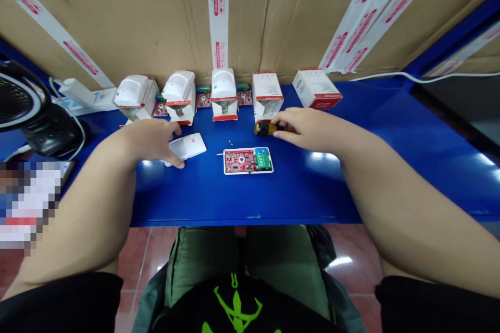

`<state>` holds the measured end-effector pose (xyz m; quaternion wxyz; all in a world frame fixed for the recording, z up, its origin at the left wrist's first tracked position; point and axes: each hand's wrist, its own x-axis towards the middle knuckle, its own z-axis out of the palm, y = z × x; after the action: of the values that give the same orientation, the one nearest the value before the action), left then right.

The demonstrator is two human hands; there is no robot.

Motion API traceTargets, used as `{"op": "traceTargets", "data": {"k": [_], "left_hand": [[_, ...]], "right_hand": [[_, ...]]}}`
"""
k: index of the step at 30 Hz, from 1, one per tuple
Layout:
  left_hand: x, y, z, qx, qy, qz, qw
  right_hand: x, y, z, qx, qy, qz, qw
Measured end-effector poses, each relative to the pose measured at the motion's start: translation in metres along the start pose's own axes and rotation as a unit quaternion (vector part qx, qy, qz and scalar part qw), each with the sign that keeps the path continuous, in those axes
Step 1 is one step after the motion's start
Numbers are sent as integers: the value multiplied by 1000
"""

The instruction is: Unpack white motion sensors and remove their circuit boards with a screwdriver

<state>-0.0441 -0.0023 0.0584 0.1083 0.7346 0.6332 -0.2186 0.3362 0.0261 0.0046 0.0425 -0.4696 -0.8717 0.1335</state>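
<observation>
My left hand (154, 140) is at the left end of a white plastic cover (192, 145), thumb on the near side and fingers on the far side. The cover lies hollow side up, its left end partly hidden by the hand. A screwdriver (264, 129) with an amber and black handle is in my right hand (300, 125), fingers closed on it; its shaft is hidden. Between the hands, a white open housing (248, 173) lies flat, holding a red circuit board (239, 160) and a green battery (263, 160). Small screws (230, 142) lie just behind it.
Along the back stand several small white and red boxes (267, 86), some topped with white domed sensors (224, 83). Red circuit boards (203, 100) sit between them. A black fan (47, 125) and a white power strip (91, 101) are at left. Cardboard (156, 21) rises behind the blue table (304, 192).
</observation>
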Motion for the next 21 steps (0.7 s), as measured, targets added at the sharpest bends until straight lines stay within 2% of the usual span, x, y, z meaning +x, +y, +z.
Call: {"op": "traceTargets", "data": {"k": [2, 5, 7, 10, 13, 17, 21], "left_hand": [[-1, 1, -2, -1, -2, 9, 1000], [-3, 2, -2, -35, 56, 55, 996], [-3, 5, 0, -83, 114, 118, 983], [0, 16, 9, -150, 191, 230, 942], [4, 28, 19, -179, 224, 296, 911], [4, 36, 23, -187, 199, 304, 912], [3, 31, 20, -156, 201, 239, 937]], "right_hand": [[-4, -1, -3, 1, 44, -13, 999], [-11, -9, -10, 36, 81, -74, 993], [-16, -18, -13, 82, 43, -108, 990], [-19, -33, -11, 120, -29, -110, 986], [-18, -43, -5, 111, -50, -99, 988], [-15, -46, 3, 100, -61, -97, 988], [-14, -47, 2, 100, -79, -109, 986]]}}
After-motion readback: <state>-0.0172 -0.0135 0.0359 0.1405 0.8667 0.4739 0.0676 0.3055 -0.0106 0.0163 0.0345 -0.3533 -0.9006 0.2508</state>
